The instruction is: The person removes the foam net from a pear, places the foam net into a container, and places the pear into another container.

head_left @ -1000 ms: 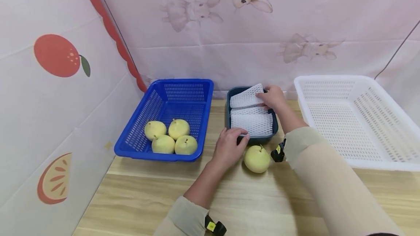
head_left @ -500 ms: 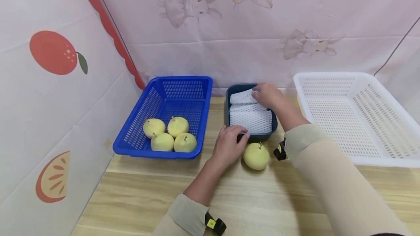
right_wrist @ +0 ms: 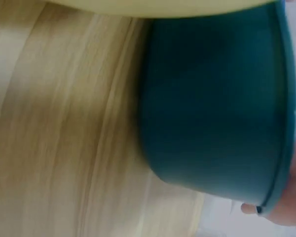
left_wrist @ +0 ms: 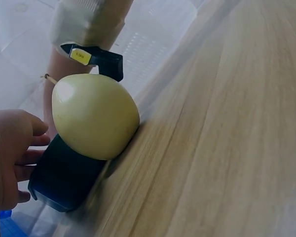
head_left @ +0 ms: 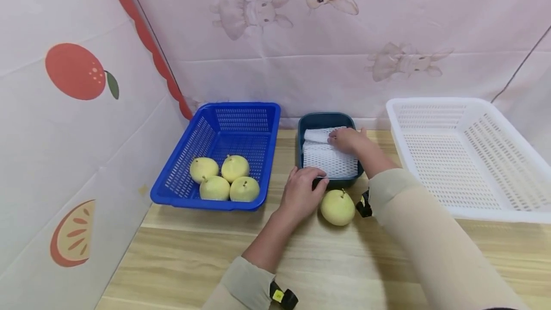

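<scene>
A dark green box (head_left: 327, 119) stands mid-table, with white foam net sleeves (head_left: 330, 158) lying inside. My right hand (head_left: 350, 141) reaches over the box's right side, its bent fingers gripping the right end of the rear foam net. From the right wrist view, part of that hand (right_wrist: 290, 195) shows beyond the box wall (right_wrist: 222, 108). At the near left corner, my left hand (head_left: 301, 193) rests its fingertips on the rim. In front of the box sits a yellow pear (head_left: 337, 208), stem upward, close to the left thumb; the left wrist view shows this pear (left_wrist: 94, 117) larger.
On the left, a blue basket (head_left: 270, 157) holds several pears (head_left: 214, 188) in its near part. A white basket (head_left: 402, 142) stands to the right, behind the right forearm. Printed cloth (head_left: 267, 75) hangs behind the wooden table (head_left: 193, 252).
My right hand has lowered and drawn nearer with the rear foam net, which was raised at its right end and now lies flatter, further forward in the box. The left hand and pear stay put.
</scene>
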Motion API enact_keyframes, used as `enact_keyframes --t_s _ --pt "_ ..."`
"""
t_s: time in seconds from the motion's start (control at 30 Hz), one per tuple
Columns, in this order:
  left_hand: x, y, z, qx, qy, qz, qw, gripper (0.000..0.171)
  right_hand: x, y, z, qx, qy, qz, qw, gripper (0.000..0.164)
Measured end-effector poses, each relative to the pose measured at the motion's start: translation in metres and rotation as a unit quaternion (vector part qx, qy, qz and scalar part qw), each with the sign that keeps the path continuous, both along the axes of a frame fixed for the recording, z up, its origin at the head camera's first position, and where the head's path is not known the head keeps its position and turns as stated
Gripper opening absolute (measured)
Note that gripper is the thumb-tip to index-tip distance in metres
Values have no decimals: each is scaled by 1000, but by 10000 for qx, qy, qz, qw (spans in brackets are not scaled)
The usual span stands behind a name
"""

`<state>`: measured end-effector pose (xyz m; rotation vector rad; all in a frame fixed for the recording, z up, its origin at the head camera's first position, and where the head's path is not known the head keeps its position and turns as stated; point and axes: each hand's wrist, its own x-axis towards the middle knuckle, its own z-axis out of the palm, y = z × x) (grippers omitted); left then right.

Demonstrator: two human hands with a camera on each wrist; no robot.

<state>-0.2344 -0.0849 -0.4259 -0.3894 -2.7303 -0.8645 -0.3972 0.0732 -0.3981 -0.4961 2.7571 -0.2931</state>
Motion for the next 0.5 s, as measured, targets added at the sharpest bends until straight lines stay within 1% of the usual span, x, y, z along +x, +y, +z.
enact_keyframes --t_s 0.13,0.23,0.3,0.33,0.4,0.43,0.5 --pt "-1 2 -1 144 98 86 9998 19 4 6 10 -228 315 -66 9992 47" --pt "0 1 1 330 400 170 9985 18 10 9 21 -337 465 -74 9983 48" --pt "1 1 4 498 675 135 9964 17 16 11 30 -427 585 6 9974 49" --pt "2 1 7 596 787 37 9951 17 19 11 35 -484 642 66 9967 48" --pt "5 1 13 696 831 -308 9936 17 26 13 44 -649 746 199 9949 48" --pt "7 1 15 746 748 -532 9930 18 30 14 47 -730 797 262 9938 48" --pt "11 2 20 775 385 -1031 9909 19 38 18 54 -899 857 361 9916 47"
